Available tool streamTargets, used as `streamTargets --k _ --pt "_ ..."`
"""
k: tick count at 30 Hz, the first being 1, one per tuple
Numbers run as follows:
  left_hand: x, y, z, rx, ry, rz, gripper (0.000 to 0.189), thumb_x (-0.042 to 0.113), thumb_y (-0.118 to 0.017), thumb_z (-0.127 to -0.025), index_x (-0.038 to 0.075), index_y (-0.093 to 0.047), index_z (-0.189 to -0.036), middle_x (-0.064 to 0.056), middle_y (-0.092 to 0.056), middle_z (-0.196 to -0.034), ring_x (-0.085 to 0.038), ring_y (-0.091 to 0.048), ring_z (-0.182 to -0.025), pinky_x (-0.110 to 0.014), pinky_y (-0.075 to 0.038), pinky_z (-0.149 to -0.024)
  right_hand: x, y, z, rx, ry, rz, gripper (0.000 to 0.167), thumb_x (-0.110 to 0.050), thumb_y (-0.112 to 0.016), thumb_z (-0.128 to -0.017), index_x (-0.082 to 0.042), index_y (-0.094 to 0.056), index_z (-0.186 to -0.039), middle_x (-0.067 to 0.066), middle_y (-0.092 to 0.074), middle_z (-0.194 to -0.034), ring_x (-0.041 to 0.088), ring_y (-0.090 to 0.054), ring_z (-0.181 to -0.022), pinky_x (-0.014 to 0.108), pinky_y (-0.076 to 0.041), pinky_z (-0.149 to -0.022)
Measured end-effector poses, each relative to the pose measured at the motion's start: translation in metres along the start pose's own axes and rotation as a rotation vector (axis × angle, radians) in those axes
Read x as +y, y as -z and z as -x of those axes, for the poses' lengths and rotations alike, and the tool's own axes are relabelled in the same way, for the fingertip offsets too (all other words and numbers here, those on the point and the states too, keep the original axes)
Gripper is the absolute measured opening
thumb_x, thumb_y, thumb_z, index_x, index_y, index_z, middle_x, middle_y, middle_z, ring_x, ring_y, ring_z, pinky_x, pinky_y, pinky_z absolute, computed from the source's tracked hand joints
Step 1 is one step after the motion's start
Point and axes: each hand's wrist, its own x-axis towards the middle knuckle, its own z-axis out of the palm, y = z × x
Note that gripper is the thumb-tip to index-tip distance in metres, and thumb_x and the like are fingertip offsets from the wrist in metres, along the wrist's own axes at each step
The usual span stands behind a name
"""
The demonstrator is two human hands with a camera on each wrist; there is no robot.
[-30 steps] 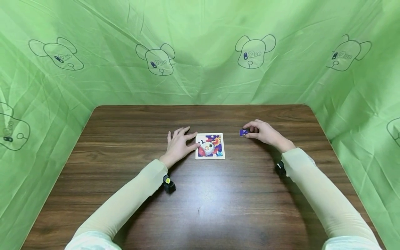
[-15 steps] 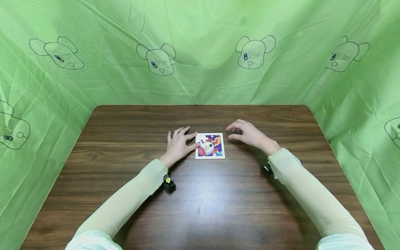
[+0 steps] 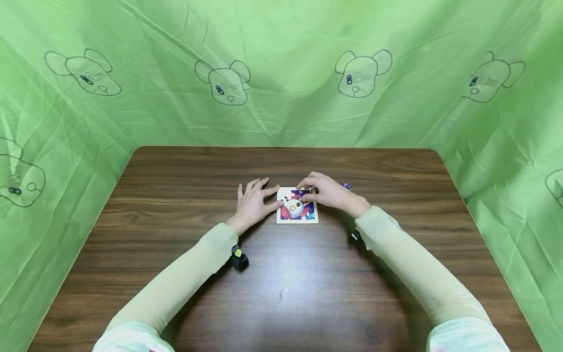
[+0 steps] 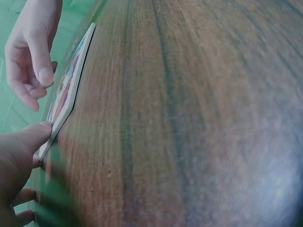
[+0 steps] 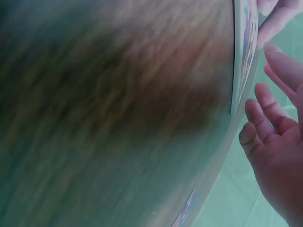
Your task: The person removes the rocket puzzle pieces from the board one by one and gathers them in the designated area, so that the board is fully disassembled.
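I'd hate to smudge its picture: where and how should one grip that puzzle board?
Probably the near rim of the puzzle board, from the near side: it lies flat and thin, no hand covers that edge; the left hand touches its left side.

Cream sleeves [image 3: 176, 278], black wrist cameras [image 3: 240, 262]; whitish outer sleeves [image 3: 132, 338], perhaps patterned.

I get a bright head view, with glare [image 3: 289, 283] pooling on the tabletop [image 3: 343, 313] at six o'clock. My right-wrist view is dimmer, the wood grain streaked by blur.
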Motion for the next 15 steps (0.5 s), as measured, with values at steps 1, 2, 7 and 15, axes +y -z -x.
streamTargets --k 1,2,7,15 --pt "0.0003 -0.0001 -0.0002 -0.003 0.001 -0.001 0.062 0.057 -0.070 -0.095 0.028 -0.059 -0.149 -0.011 -0.038 -0.166 -0.036 -0.029 -0.153 -0.075 -0.002 -0.119 -0.0005 -0.0014 -0.0014 -0.008 0.002 -0.006 0.036 -0.023 -0.079 -0.094 -0.009 -0.073 -0.127 0.011 -0.065 -0.114 0.027 -0.060 -0.101 0.045 -0.050 -0.094" --pt "0.0008 0.0000 -0.0003 -0.006 0.003 -0.001 0.062 0.056 -0.070 -0.095 0.028 -0.059 -0.149 -0.010 -0.038 -0.166 -0.036 -0.029 -0.153 -0.074 -0.002 -0.119 -0.0007 -0.0030 -0.0026 -0.014 0.004 -0.009 0.036 -0.023 -0.079 -0.094 -0.009 -0.073 -0.127 0.011 -0.064 -0.115 0.026 -0.060 -0.102 0.045 -0.050 -0.096" --pt "0.0011 -0.0006 0.0001 -0.008 0.003 -0.005 0.062 0.056 -0.070 -0.095 0.028 -0.059 -0.149 -0.011 -0.038 -0.166 -0.036 -0.028 -0.154 -0.074 -0.003 -0.119 -0.0027 -0.0089 -0.0052 -0.048 -0.002 0.010 0.038 -0.023 -0.079 -0.094 -0.010 -0.071 -0.130 0.012 -0.063 -0.119 0.028 -0.059 -0.110 0.046 -0.048 -0.101" --pt "0.0023 0.0013 0.0007 -0.001 0.005 0.002 0.062 0.055 -0.072 -0.094 0.027 -0.060 -0.149 -0.011 -0.039 -0.166 -0.036 -0.029 -0.153 -0.075 -0.003 -0.119 -0.0054 -0.0098 -0.0043 -0.053 -0.030 0.082 0.040 -0.027 -0.078 -0.095 -0.013 -0.070 -0.132 0.011 -0.063 -0.121 0.031 -0.057 -0.116 0.049 -0.047 -0.103"
